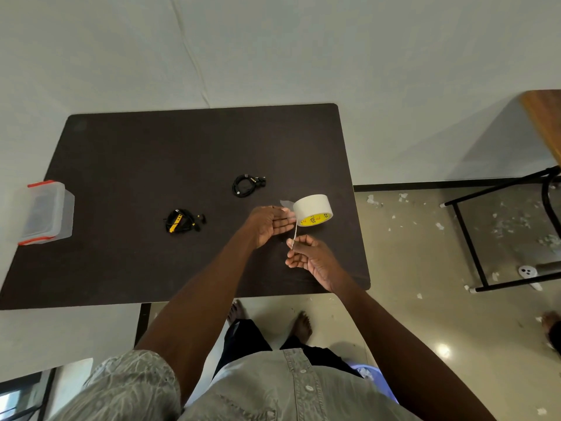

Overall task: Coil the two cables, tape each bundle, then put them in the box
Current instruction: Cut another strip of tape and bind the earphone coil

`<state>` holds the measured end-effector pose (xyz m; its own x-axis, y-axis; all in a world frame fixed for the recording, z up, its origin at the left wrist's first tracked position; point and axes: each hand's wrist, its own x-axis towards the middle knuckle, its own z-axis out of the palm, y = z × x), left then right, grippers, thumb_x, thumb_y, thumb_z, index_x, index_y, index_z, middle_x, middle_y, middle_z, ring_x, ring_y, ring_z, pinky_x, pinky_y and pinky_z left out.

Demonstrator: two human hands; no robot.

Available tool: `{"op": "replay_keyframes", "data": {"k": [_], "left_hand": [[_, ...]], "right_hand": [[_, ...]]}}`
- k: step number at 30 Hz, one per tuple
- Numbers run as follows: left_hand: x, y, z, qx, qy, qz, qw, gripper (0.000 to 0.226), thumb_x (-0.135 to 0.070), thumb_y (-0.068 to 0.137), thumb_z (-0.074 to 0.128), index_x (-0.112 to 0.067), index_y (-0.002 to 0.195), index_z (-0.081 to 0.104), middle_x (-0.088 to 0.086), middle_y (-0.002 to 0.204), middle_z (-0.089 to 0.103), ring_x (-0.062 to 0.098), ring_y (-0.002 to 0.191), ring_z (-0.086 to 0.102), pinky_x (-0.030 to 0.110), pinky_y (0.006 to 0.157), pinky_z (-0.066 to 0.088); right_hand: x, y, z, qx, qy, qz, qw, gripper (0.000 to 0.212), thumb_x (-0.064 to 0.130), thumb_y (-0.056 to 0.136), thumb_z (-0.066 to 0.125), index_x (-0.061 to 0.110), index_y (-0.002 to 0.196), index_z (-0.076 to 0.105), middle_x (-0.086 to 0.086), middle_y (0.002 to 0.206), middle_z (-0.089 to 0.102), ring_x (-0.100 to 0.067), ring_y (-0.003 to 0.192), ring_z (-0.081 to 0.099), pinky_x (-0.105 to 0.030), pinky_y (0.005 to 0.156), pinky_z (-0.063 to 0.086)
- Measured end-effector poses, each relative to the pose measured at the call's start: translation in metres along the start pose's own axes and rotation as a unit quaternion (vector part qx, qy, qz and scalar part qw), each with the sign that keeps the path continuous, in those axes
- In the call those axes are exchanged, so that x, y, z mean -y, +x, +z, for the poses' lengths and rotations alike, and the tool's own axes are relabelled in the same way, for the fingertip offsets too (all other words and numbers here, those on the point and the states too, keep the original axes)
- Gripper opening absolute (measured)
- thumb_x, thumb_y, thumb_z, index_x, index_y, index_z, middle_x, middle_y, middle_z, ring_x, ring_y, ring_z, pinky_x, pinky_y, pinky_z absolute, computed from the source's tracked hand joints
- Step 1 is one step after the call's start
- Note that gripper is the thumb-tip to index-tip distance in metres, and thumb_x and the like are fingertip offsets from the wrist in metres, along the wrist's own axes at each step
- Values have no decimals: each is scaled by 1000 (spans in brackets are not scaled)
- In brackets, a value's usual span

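Person: lower centre of the frame, seen from above; a pale grey buttoned shirt [273, 390] fills the bottom edge, with bare feet on the floor [409, 314] below the worktop's near edge.
Right hand [312, 256]: centre right, above the near right part of the worktop; thumb and fingers curled, pinching the free end of a tape strip [294, 235] that runs up to the roll.
Left hand [270, 223]: just left of the roll; palm turned toward it, fingers straight and lying together, their tips at the roll's left side. Whether they press or merely touch it cannot be told.
Tape roll [312, 208]: pale, with a yellow printed core facing the camera; between the two hands, at the right-centre of the worktop.
Worktop [136, 268]: dark brown, rounded corners, filling the middle of the frame.
Bundled cable, near [182, 221]: black, coiled, carrying a yellow band; left of the hands, centre of the worktop.
Bundled cable, far [246, 185]: black, coiled; above and left of the roll, well apart from the first bundle.
Box [45, 212]: clear plastic with red clips, at the left edge of the worktop, well apart from both cables.
Second table [543, 123]: wooden top, black frame, upper right of the frame; white scraps lie on the floor beneath it.
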<state>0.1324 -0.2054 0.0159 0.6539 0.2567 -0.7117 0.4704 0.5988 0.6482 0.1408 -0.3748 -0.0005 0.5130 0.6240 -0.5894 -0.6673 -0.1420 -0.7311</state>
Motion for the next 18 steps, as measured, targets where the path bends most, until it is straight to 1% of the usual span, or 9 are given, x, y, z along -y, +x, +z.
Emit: {"op": "replay_keyframes", "data": {"k": [1,3,5,6,8,10,15,18], "left_hand": [[0,0,0,-1,-1,-1,1000,7,4,91,55,1,95,61,21,96,70,29,89,70,38,82,57],[0,1,1,-3,0,-3,1000,7,4,91,55,1,94,61,21,96,70,29,89,70,39,83,57],[0,2,2,-7,0,-4,1000,7,4,91,55,0,93,61,20,94,70,28,87,70,39,83,57],[0,2,2,-9,-1,-5,1000,7,4,91,55,0,92,61,20,91,71,28,85,70,39,82,57],[0,2,3,-10,0,-5,1000,8,4,91,55,0,90,62,17,84,73,26,81,71,37,79,59],[0,2,3,-12,1,-5,1000,8,3,91,56,0,89,63,15,80,73,26,79,71,37,79,58],[-1,1,6,-22,2,-11,1000,11,-1,92,54,4,96,63,19,93,71,29,87,70,36,80,58],[-2,0,8,-29,5,-15,999,9,0,91,55,3,93,63,18,89,71,28,84,70,36,79,58]], "right_hand": [[-2,2,-1,4,-15,-5,1000,18,14,90,68,3,101,60,-17,83,66,-28,73,68,-36,76,56],[-5,5,-5,21,-24,-17,999,7,8,92,63,5,98,60,-18,85,67,-31,76,69,-38,78,56],[-7,7,-9,38,-36,-21,998,4,6,92,61,5,96,61,-17,82,66,-30,74,68,-37,76,56],[-6,7,-10,47,-48,-20,998,6,10,92,63,5,95,61,-14,79,64,-28,71,66,-36,73,56],[-4,8,-10,64,-77,-10,995,23,26,87,70,6,92,62,-10,73,61,-24,65,60,-34,68,53],[-3,10,-10,74,-92,0,993,37,39,83,72,5,93,63,-8,72,60,-22,63,58,-32,67,51],[-2,19,-12,76,-70,-4,995,42,40,88,66,0,101,65,-9,74,59,-21,66,59,-32,69,51],[-1,23,-15,76,-66,-8,995,44,38,88,67,-2,106,66,-8,75,59,-19,69,58,-31,70,51]]}}
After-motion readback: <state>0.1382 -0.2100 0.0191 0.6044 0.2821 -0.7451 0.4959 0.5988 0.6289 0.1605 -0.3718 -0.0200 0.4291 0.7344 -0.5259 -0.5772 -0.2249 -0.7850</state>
